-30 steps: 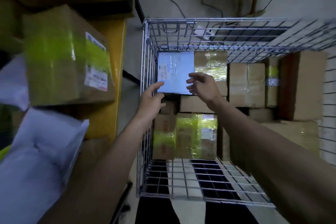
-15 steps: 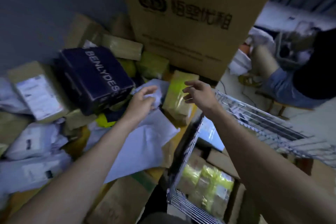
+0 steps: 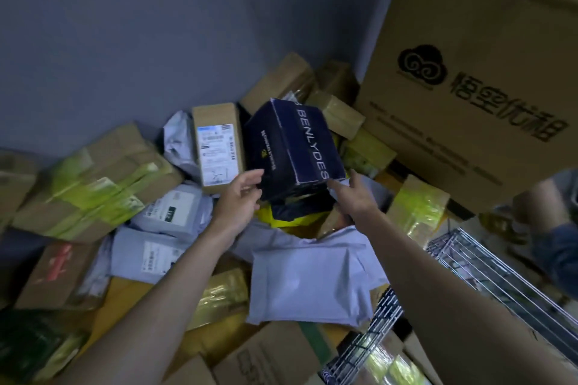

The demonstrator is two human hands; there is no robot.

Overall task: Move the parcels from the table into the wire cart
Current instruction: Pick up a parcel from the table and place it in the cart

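Observation:
A dark navy box (image 3: 294,147) printed BENLYDES stands tilted on the heap of parcels on the table. My left hand (image 3: 240,197) grips its lower left edge, thumb on the near face. My right hand (image 3: 355,194) reaches to its lower right corner, fingers fairly straight and touching the underside. The wire cart (image 3: 469,262) shows at the lower right, with yellow-taped parcels (image 3: 391,364) inside it. Around the navy box lie cardboard boxes and grey mailer bags.
A large printed carton (image 3: 469,87) towers at the upper right. A grey mailer bag (image 3: 312,284) lies just below my hands, and a labelled brown box (image 3: 215,147) stands left of the navy box. Another person's legs (image 3: 560,247) show past the cart.
My view swung from the cart to the table heap. Both hands left the cart and moved onto the navy box, which now stands tilted up between them.

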